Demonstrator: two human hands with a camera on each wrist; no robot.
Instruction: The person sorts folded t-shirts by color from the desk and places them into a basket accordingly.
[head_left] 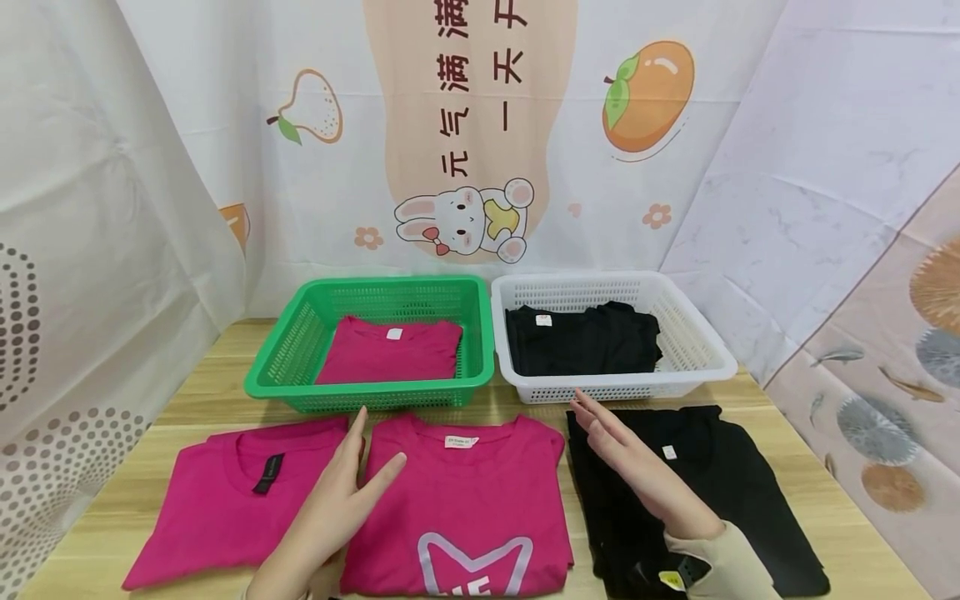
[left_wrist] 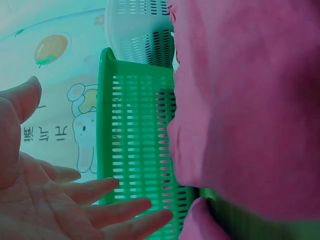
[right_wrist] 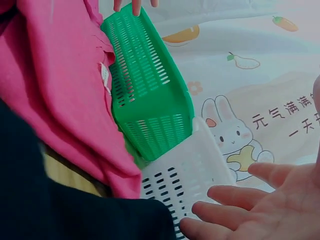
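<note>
My left hand (head_left: 341, 500) hovers over the gap between two folded pink T-shirts, its fingers straight and thumb spread. The pink T-shirt (head_left: 225, 500) on the left has a black neck label; the middle pink T-shirt (head_left: 457, 492) has a white label and a pale star print. My right hand (head_left: 637, 467) is held above the left side of a folded black T-shirt (head_left: 742, 483), fingers extended and holding nothing. In the left wrist view the left palm (left_wrist: 45, 210) is spread; in the right wrist view the right fingers (right_wrist: 225, 215) are also spread.
Behind the shirts, a green basket (head_left: 367, 395) holds a folded pink garment (head_left: 390, 354). Beside it a white basket (head_left: 697, 367) contains a folded black garment (head_left: 585, 342). A printed curtain (head_left: 315, 208) hangs behind the wooden table (head_left: 855, 542).
</note>
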